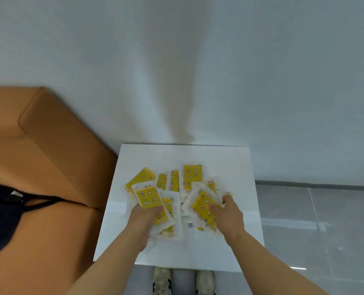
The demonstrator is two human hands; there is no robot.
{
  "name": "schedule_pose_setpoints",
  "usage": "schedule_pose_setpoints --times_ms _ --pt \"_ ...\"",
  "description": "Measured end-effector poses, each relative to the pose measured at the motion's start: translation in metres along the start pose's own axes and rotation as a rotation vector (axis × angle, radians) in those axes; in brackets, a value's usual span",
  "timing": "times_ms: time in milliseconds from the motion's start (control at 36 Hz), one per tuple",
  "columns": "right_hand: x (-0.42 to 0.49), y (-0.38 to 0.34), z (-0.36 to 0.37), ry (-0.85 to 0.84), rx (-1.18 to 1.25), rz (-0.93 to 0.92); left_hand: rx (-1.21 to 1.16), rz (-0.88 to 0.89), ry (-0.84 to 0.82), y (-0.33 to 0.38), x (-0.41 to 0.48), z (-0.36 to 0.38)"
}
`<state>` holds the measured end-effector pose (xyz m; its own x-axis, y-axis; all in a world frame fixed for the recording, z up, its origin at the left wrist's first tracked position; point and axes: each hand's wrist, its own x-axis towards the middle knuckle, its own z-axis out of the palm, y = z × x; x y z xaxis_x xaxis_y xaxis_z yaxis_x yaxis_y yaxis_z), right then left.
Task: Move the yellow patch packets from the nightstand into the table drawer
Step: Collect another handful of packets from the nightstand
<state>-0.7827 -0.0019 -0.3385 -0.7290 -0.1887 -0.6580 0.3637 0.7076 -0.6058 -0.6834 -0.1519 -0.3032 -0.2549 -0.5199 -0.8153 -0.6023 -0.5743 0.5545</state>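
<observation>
Several yellow patch packets (192, 176) with white edges lie in a loose heap on the white nightstand (236, 167). My left hand (143, 220) grips a small stack of packets (148, 198) at the heap's left side, thumb on top. On the right side, my right hand (228, 213) pinches another tilted bunch of packets (202, 204). More packets lie flat behind both hands, toward the wall. No drawer shows in this view.
An orange-brown padded headboard or bed side (38, 156) stands to the left of the nightstand, with a dark bag and strap (2, 211) lying on it. A white wall rises behind. Grey tiled floor (317, 226) spreads to the right. My shoes (162, 279) show below the nightstand's front edge.
</observation>
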Motion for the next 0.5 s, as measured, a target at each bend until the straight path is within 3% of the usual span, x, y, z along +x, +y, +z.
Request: schedule_pose_setpoints --times_ms 139,278,500 --pt "0.009 0.007 0.006 0.084 0.004 -0.038 0.049 -0.025 0.010 -0.012 0.010 0.005" --pt "0.016 -0.003 0.003 0.251 -0.194 -0.150 0.052 -0.001 -0.028 -0.009 0.013 0.008" --pt "-0.030 -0.033 -0.010 0.191 0.277 -0.070 0.063 0.061 -0.114 0.020 -0.007 -0.010"
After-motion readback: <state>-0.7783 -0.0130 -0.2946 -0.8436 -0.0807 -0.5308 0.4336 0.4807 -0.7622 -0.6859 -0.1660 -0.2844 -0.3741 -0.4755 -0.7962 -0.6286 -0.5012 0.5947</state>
